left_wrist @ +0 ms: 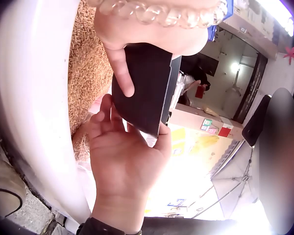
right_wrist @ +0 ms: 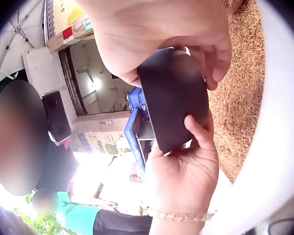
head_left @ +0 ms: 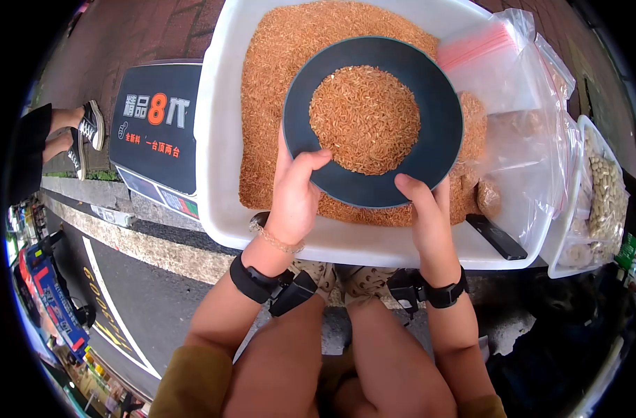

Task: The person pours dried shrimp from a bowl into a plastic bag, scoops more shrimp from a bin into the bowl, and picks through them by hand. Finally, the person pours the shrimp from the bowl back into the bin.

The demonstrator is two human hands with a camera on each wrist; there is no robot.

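Observation:
Both hands hold a dark, round, shallow bowl (head_left: 440, 118) by its near rim, over a white tub (head_left: 220, 139). In the bowl lies a round heap of small orange-brown dried pieces (head_left: 363, 118), like those filling the tub. My left hand (head_left: 297, 198) grips the near left side, its thumb over the rim. On the near right, my right hand (head_left: 429, 219) grips likewise, thumb on top. Fingers of the left hand (left_wrist: 120, 73) and right hand (right_wrist: 206, 58) press the bowl's dark underside (right_wrist: 174, 98) in the wrist views.
Clear plastic bags (head_left: 520, 132) lie over the tub's right side, near a black phone-like object (head_left: 497, 237) on its rim. A dark scale box (head_left: 154, 125) stands left of the tub. Farther right is a white tray (head_left: 567, 230) of bagged pale goods. Someone's sneakers (head_left: 89, 125) show at left.

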